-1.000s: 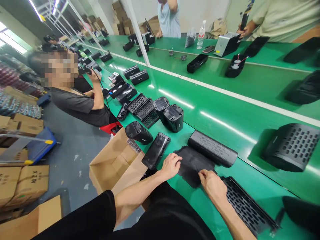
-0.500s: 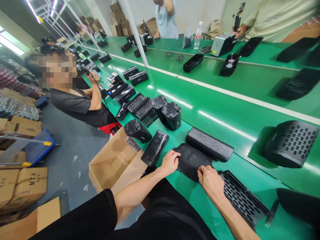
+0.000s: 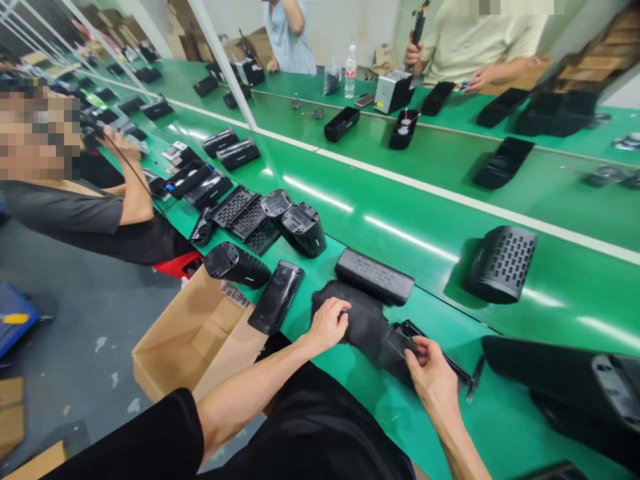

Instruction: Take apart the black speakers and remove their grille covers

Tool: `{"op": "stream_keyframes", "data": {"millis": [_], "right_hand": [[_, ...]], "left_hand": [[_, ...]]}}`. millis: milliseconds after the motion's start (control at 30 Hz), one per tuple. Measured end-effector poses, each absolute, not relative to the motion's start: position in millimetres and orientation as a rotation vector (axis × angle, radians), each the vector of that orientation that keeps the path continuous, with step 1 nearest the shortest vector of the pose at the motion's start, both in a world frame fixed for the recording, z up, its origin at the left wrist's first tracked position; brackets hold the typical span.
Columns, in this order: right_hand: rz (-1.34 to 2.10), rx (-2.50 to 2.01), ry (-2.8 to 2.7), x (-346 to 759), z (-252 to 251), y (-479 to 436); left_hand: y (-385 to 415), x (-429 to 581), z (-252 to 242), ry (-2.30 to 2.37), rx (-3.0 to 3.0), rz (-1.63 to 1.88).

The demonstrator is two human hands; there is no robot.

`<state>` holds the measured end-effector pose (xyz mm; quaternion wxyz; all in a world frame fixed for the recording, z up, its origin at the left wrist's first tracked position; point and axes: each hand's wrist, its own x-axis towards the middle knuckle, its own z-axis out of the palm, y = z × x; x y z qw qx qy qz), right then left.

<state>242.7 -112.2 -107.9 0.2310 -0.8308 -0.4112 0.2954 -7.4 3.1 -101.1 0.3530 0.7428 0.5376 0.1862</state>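
A black cloth with ragged edges lies on the green bench top in front of me. My left hand rests at its left part, fingers loosely bent with thumb and index apart. At the right end, my right hand pinches a thin dark piece of this cloth between thumb and fingers. That piece lies across a black perforated grille, hiding much of it; whether it is separate from the rest of the cloth I cannot tell. Behind the cloth sits a long black speaker housing with a slotted face.
Black speaker housings and stacked grilles stand to the left, above an open cardboard box. A dark housing sits close at right; another perforated one is on the belt. Co-workers sit at left and across.
My right hand has moved from the cloth's near right edge onto the grille, drawing the dark sheet over it. My left hand stays on the cloth. The view has turned right.
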Motion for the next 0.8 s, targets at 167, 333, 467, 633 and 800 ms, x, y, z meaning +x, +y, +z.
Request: {"op": "stream_keyframes", "data": {"millis": [167,333,467,633,800], "right_hand": [[0.712,-2.449,-0.862,291,-117,-153],[0.603,-2.521,-0.652,300,-122,-175],[0.631,-2.53,-0.471,300,-125,-180],[0.796,-2.462,-0.33,303,-127,-181],[0.786,-2.337,-0.151,300,-130,-181]], "left_hand": [[-4,37,-90,1.215,1.964,0.384],[-3,77,-94,1.113,1.973,0.223],[-1,100,-102,1.111,1.937,0.095],[0,114,-110,1.151,1.872,0.016],[3,116,-111,1.184,1.786,0.03]]}}
